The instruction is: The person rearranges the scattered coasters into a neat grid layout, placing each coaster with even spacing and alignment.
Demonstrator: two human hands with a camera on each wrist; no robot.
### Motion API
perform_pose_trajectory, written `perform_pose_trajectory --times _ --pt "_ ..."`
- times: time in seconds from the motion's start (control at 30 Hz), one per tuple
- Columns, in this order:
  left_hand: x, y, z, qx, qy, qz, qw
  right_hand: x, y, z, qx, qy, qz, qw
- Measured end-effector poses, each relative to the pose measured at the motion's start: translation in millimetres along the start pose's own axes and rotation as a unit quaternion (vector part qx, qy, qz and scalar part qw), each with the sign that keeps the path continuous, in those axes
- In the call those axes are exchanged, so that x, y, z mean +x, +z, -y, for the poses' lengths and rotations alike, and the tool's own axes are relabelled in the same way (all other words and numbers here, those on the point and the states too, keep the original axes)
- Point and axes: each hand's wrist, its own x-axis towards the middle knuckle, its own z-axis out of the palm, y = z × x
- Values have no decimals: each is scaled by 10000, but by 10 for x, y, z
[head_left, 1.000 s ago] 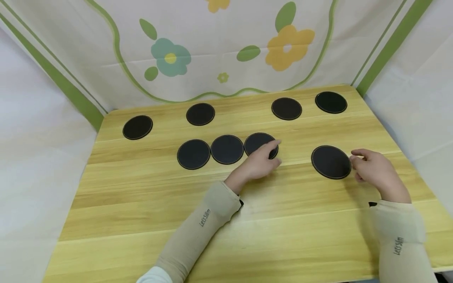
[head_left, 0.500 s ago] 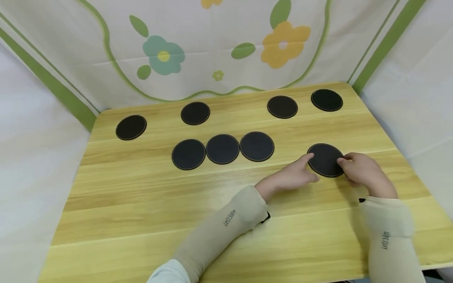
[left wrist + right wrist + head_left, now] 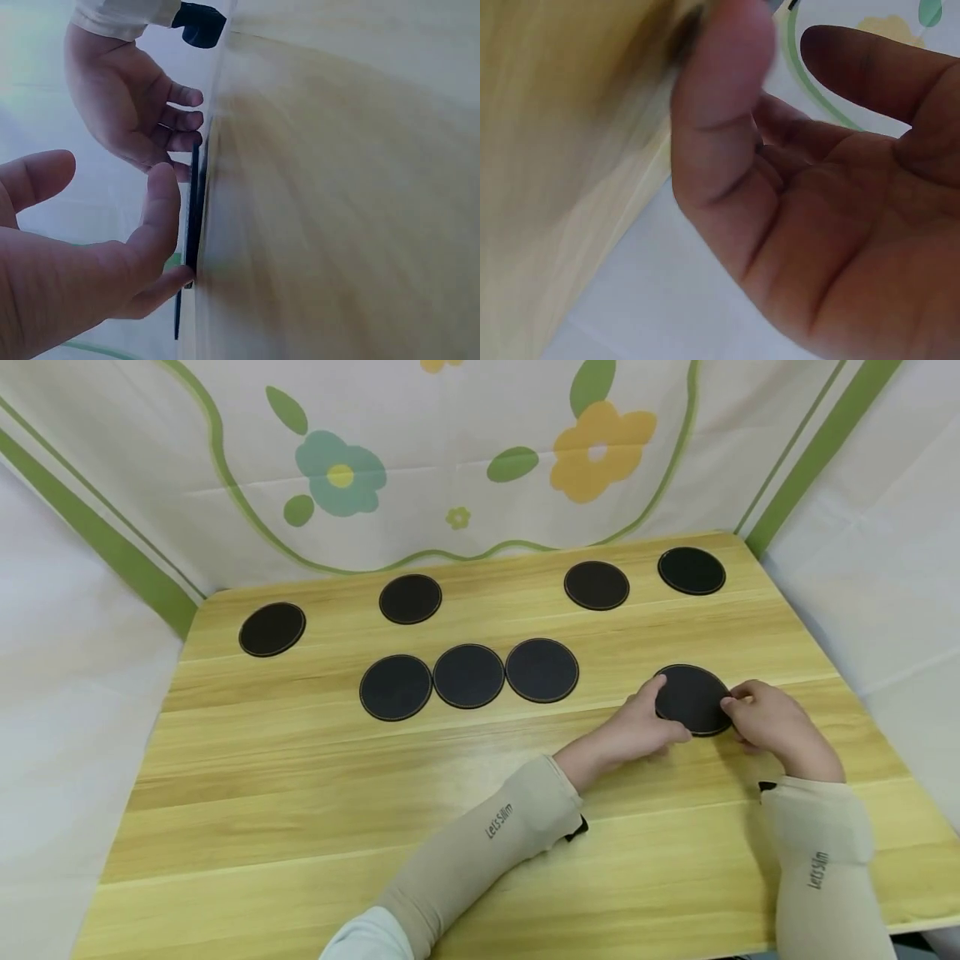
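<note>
While both hands close in on the lone black disc at the right of centre in the head view, it lies flat on the wooden tabletop, well apart from the others. The left hand comes at it from the left, fingertips touching its near-left rim, thumb spread away from the fingers. The right hand meets it from the right with curled fingers at the edge; the left wrist view shows those fingers hooked against the thin dark rim, though whether they truly pinch it I cannot tell.

Three discs sit edge to edge in a row at the middle of the frame, and four more are strung along the far edge, in front of the flowered cloth.

The disc is thin and sits flush with the wood, so lifting it straight up looks awkward. I'd judge the better way is to steady it with one hand, work a fingertip under the rim with the other, or simply slide it flat across the wood. If it is to join the row, light downward pressure should keep it from skidding into its neighbours and knocking them out of line.
</note>
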Motion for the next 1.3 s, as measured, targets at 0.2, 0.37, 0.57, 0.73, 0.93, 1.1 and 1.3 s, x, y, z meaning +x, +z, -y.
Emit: perform_pose_trajectory --times 0.2,0.37,0.57,0.73,0.93,1.1,1.3 --pt "21 -20 0 -561 -189 -362 9976 0 29 -3 1033 -129 -191 9944" --pt "53 -57 21 -1045 -35 -911 9903 39 46 46 1580 -357 -250 9865" --pt "129 -104 56 -1905 359 -1300 9724 113 34 104 1992 -803 -400 9758" --pt "184 -156 72 -2185 523 -1808 9575 202 -19 198 2153 -928 -141 9720" --pt "213 -237 60 -2003 541 -2340 9498 396 -79 361 2116 -866 534 9720" --pt "234 -285 63 -2063 485 -2366 9482 564 -141 476 2022 -824 921 9715" --pt "274 -357 65 -2115 398 -2299 9491 723 -177 598 1961 -855 1115 9705"
